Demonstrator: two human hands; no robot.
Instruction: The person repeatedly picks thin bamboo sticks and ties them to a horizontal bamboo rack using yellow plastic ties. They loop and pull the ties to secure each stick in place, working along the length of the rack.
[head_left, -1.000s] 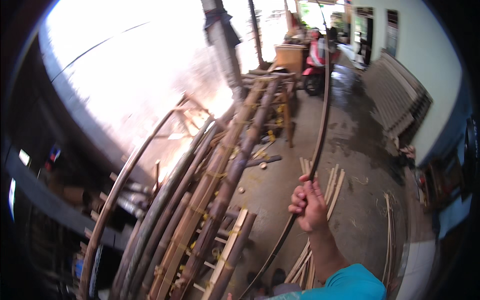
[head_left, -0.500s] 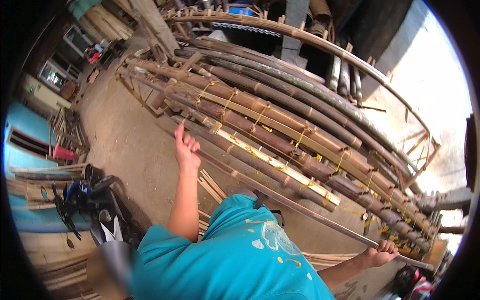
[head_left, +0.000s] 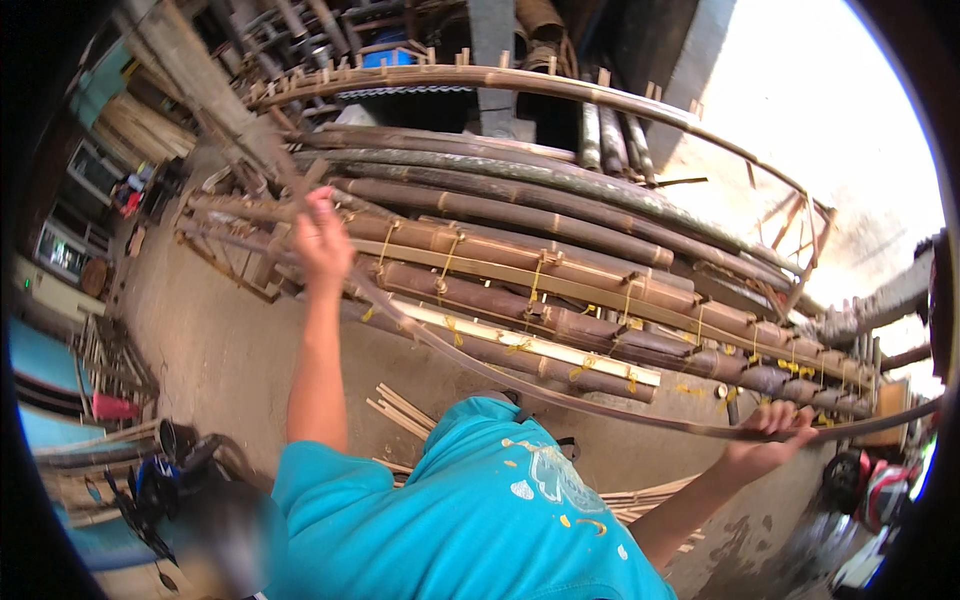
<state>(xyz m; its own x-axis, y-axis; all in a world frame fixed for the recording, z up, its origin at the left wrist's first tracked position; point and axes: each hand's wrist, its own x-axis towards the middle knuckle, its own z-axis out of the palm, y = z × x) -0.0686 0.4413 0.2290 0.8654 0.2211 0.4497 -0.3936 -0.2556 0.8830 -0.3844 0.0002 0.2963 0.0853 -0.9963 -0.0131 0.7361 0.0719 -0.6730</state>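
Note:
A long, thin bamboo strip [head_left: 600, 409] spans the space in front of me, sagging in a curve between my two hands. My left hand [head_left: 322, 243] is raised and closed round it toward its far left part, which continues upward past the fingers and is blurred. At the right, my right hand [head_left: 768, 440] grips the strip with bent fingers, and the end beyond it reaches toward the right rim. Behind the strip lies a row of thick brown bamboo poles [head_left: 470, 280] tied with yellow cord. A pale split length of bamboo [head_left: 530, 343] rests along the nearest pole.
A curved bamboo rail with upright pegs [head_left: 560, 88] arches behind the poles, beside a grey post [head_left: 492, 60]. Thin bamboo slats [head_left: 405, 408] lie on the floor near my body. A parked motorbike [head_left: 150, 500] stands at left, and red-and-black objects [head_left: 868, 485] at right.
Both hands have risen, the left one most, lifting the strip. It was nearly straight and now bows downward. The view has also shifted.

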